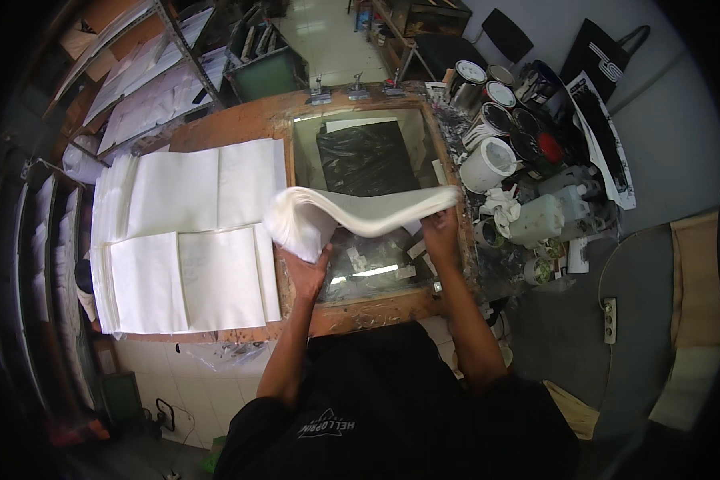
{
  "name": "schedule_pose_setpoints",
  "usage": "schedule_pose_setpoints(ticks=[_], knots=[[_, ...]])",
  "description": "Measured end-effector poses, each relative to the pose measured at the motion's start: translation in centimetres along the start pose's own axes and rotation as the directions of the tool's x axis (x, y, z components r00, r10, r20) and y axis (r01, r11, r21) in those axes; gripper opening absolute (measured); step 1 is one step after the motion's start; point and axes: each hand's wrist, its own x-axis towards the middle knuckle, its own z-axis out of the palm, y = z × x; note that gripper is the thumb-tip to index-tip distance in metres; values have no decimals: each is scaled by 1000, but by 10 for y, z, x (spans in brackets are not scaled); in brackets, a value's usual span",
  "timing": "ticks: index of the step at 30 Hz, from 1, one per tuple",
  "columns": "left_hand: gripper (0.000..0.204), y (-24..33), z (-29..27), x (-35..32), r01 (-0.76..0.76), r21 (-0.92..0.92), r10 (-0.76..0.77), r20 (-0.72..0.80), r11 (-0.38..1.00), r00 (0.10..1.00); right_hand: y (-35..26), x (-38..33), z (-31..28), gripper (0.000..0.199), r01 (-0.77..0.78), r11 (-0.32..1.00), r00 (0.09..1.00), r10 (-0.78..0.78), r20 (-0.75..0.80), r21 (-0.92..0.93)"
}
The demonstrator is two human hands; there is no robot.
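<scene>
Black T-shirt [392, 392] nearest; left hand [306, 274] and right hand [441, 233] pinch white sheets [376, 213] above the glass panel [364, 290]; sagging might spill some.

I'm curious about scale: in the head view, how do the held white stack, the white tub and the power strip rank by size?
Largest to smallest, as they look:
1. White stack
2. White tub
3. Power strip

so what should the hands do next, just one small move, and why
Perhaps ease the left hand and right hand slightly apart to flatten the white bundle: it sags between them and its left end bends downward, while the white piles to its left lie flat.
</scene>
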Motion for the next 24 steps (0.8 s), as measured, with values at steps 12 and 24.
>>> schedule_pose_setpoints(ticks=[12, 24], knots=[[64, -6, -8, -5, 90, -57, -92, -38, 994, 995, -24, -6, 0, 38, -100, 995, 988, 95, 121, 30], [64, -27, -48, 42, 439, -130, -394, 271, 889, 878, -16, 53, -38, 41, -365, 822, 843, 491, 220, -436]])
